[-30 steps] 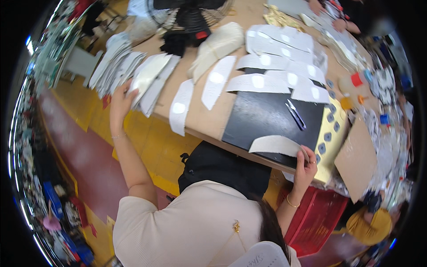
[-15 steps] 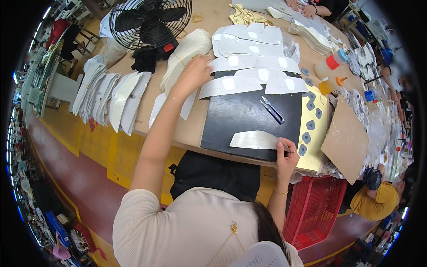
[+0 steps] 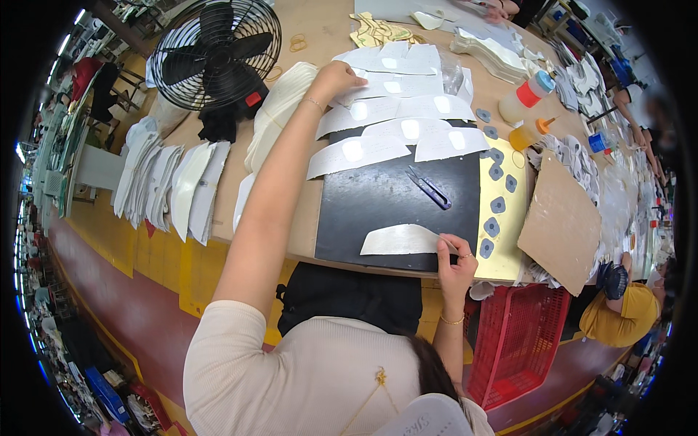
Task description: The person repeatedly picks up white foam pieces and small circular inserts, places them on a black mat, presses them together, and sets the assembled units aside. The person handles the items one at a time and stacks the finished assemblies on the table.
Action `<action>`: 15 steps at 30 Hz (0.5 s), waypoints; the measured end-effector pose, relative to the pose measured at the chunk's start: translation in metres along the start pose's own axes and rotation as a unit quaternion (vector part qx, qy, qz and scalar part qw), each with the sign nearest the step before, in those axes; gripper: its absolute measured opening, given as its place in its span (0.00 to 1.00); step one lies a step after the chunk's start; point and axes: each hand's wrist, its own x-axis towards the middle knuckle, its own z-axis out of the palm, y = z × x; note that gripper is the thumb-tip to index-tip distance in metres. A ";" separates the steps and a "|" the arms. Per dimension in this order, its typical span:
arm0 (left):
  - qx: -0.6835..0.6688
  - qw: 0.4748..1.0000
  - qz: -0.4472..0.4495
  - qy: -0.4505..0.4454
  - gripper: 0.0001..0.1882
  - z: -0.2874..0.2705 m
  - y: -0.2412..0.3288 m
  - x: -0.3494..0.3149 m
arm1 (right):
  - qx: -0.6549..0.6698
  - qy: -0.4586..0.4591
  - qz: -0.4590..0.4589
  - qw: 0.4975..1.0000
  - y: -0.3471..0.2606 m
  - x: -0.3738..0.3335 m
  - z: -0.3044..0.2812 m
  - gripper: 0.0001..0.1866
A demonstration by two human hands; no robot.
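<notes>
Near the table's front edge, my right hand (image 3: 456, 263) pinches the right end of a curved, cream-coloured panel (image 3: 400, 240), which lies along the front of a black mat (image 3: 392, 196). My left hand (image 3: 337, 81) is stretched to the far side, its fingers closed at the left end of a white panel (image 3: 411, 86) with a small white patch on it. Several similar white panels (image 3: 356, 151) overlap in rows toward me. Thread snips (image 3: 430, 187) with a dark blue handle lie on the mat between my right hand and these rows.
A black fan (image 3: 218, 54) stands at the far left, beside stacked cream panels (image 3: 280, 109). Grey pieces (image 3: 498, 205) lie on a yellow strip at the right, near two glue bottles (image 3: 520, 102) and a brown board (image 3: 560, 218). A red crate (image 3: 512, 349) is below; other people work nearby.
My left hand has moved farther away, from the left end of a nearer row to a farther white panel. My right hand keeps hold of the cream panel. The whole view has shifted slightly.
</notes>
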 end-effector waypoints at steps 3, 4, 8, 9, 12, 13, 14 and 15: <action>0.053 0.997 -0.040 -0.038 0.25 0.011 0.008 0.010 | 0.000 -0.002 -0.002 1.000 -0.001 0.000 0.000 0.04; 0.076 0.994 -0.055 -0.048 0.28 0.013 0.011 0.011 | -0.002 0.001 -0.008 1.000 -0.002 0.000 0.000 0.04; 0.097 0.995 -0.035 0.000 0.25 0.016 0.015 0.016 | -0.005 0.003 -0.024 1.000 -0.005 0.001 0.000 0.05; 0.102 0.994 -0.018 0.019 0.23 0.013 0.015 0.019 | -0.005 0.003 -0.027 1.000 -0.007 0.002 0.001 0.05; 0.093 0.991 0.041 0.082 0.14 -0.003 0.035 0.024 | -0.014 0.000 -0.037 0.999 -0.013 0.005 0.000 0.04; 0.063 0.994 0.032 0.077 0.11 -0.013 0.052 0.025 | -0.019 0.000 -0.037 0.999 -0.013 0.005 0.000 0.04; 0.034 0.996 0.025 0.073 0.10 -0.025 0.071 0.023 | -0.023 0.000 -0.037 0.999 -0.012 0.005 -0.001 0.04; 0.034 0.988 0.097 0.115 0.09 -0.034 0.081 0.023 | -0.025 -0.001 -0.037 0.999 -0.011 0.005 0.000 0.04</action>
